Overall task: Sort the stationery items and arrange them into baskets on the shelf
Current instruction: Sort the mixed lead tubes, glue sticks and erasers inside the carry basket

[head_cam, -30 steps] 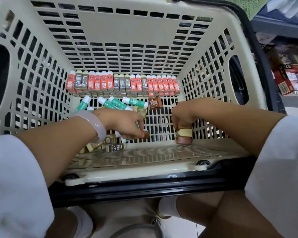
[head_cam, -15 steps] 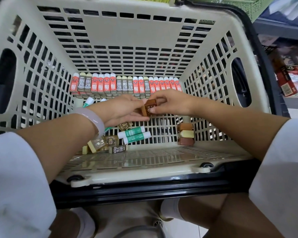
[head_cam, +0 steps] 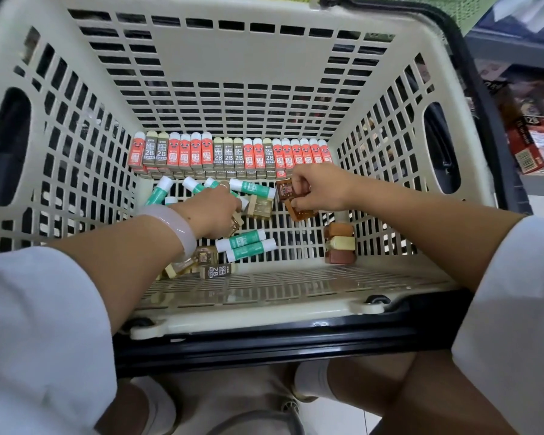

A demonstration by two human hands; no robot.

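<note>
Beige basket (head_cam: 233, 73) holds erasers (head_cam: 230, 153); right grip (head_cam: 319, 189) pinches brown packet (head_cam: 285, 190); left unclear

One cream basket (head_cam: 264, 73). Along its far wall stands a row of twenty erasers (head_cam: 230, 153): thirteen red, seven olive. On its floor lie about seven green glue sticks (head_cam: 245, 241) and three stacked blocks (head_cam: 339, 243) by its right wall.

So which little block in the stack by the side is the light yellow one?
The middle one of the three-block stack by the basket's right wall. It is pale cream; the blocks above and below are brown.
</note>
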